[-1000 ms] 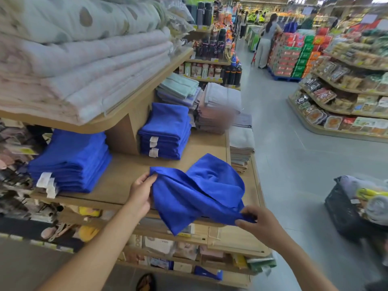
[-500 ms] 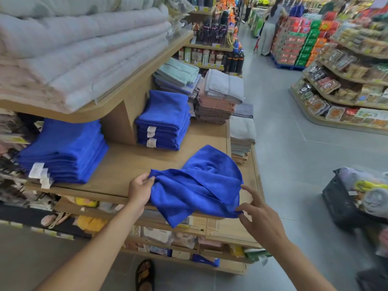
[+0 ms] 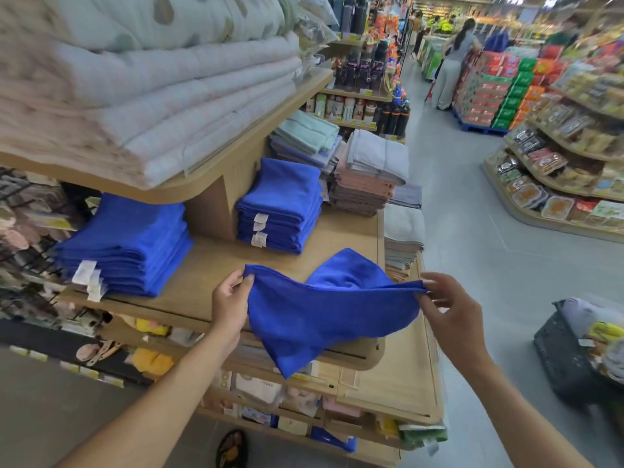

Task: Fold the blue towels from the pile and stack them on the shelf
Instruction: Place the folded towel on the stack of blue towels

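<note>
On my far left a stack of folded blue towels [image 3: 125, 244] sits on the wooden shelf [image 3: 209, 275], white tags hanging off its front edge, under an upper board piled with pale quilts [image 3: 152, 79]. Next I see my left hand [image 3: 229, 298], thumb and fingers curled and pinching the left corner of the loose blue towel [image 3: 324, 315]. Behind it, further back on the same shelf, stands a second stack of blue towels [image 3: 282, 207], set against the wooden divider. The loose towel is pulled out between my two hands above the shelf's front edge; its top edge runs almost taut, a hump of cloth rests on the board behind, and one corner hangs down past the shelf lip. My right hand [image 3: 449, 309] pinches the right corner between thumb and fingertips, the other fingers spread loosely. Beyond it lie grey and pink towels [image 3: 368, 173], and at the far right a dark basket [image 3: 574, 352] sits on the aisle floor.
</note>
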The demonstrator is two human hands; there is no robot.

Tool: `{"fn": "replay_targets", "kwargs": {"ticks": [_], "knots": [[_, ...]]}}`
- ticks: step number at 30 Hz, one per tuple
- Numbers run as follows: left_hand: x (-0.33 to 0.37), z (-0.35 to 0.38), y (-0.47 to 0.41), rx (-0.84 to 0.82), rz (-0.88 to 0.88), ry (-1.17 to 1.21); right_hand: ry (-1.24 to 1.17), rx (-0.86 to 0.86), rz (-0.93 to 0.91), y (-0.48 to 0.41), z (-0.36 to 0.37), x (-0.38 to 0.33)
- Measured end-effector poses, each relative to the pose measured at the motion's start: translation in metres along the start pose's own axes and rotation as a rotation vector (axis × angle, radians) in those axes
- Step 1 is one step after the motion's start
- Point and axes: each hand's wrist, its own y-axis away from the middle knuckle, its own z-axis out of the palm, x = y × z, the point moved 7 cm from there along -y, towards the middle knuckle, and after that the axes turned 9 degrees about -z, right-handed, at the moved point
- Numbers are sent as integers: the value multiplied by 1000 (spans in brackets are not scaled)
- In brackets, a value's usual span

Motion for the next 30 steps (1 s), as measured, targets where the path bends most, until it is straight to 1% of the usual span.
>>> {"fn": "replay_targets", "kwargs": {"ticks": [2,4,8,12,16,19,22,26,30], "knots": [[37,9,9,-60,108,3,-24,65,29,-23,-19,-1],[77,23,20,-133,231,-49,-32,104,34,-46,-37,-4],[156,40,44,-211,444,-67,-83,197,48,-84,-71,-15],[222,49,73,-263,593,-42,-197,278,38,-115,-102,-42],[273,45,96,-257,715,20,-211,322,-53,-131,-128,-83],[298,37,109,-262,753,64,-271,353,-117,-130,-144,-112],[310,26,120,-293,777,78,-363,331,-178,-124,-156,-137],[309,7,131,-344,751,123,-534,196,-182,-114,-161,-150],[281,-19,124,-459,659,130,-667,38,-124,-93,-146,-132]]}}
